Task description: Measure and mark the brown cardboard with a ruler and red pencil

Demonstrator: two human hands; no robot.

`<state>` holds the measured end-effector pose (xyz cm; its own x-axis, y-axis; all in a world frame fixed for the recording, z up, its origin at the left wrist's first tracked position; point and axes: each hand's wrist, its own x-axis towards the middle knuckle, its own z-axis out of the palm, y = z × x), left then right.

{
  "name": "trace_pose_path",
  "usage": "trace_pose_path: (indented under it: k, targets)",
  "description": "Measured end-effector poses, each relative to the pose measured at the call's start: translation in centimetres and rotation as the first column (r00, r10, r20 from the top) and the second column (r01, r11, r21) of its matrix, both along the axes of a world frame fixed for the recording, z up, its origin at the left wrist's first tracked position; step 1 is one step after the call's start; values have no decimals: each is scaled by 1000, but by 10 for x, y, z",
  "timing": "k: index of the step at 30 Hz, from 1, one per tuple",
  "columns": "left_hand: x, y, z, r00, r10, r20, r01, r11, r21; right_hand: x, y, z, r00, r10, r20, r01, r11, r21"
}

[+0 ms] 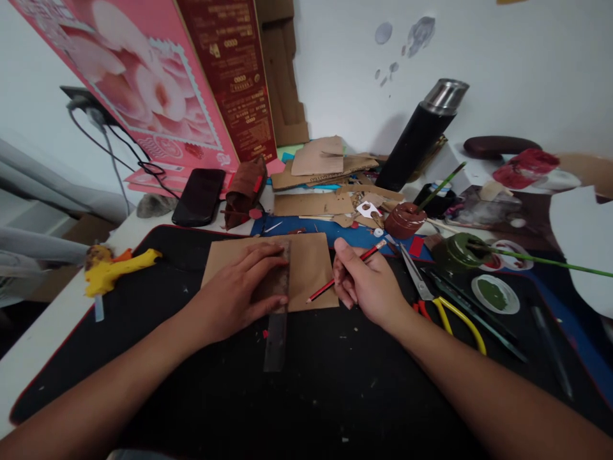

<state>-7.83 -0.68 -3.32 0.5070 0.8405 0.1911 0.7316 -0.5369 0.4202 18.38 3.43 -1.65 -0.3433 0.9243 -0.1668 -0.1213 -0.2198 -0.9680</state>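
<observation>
A piece of brown cardboard [311,259] lies on the black mat in front of me. Across it runs a dark ruler [276,338], its near end sticking out past the cardboard's lower edge. My left hand [242,287] holds the ruler down, with fingers and thumb reaching to its right edge and hiding part of it. To the right, my right hand [366,281] has a red-and-black pencil [322,291] between thumb and curled fingers. The pencil's tip points down and left over the cardboard, a little right of the ruler.
Yellow-handled scissors [443,306], a green paint jar [460,252] and a brown paint jar [405,220] stand or lie at right. Behind are cardboard scraps [313,204], a black flask [416,134] and a phone [198,198]. A yellow glue gun [119,271] sits left.
</observation>
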Motion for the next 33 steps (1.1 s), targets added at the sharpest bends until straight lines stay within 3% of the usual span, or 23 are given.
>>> trace_pose_path:
  k: [10, 26, 33]
  targets:
    - [-1, -2, -2, 999, 30, 38, -30, 1000, 4, -2, -3, 2, 997, 64, 47, -62, 997, -40]
    - [0, -2, -1, 999, 40, 33, -40, 999, -11, -2, -3, -4, 991, 118, 62, -119, 993, 6]
    - [-1, -4, 2, 996, 66, 63, -68, 997, 22, 2, 8, -3, 997, -76, -7, 76, 996, 46]
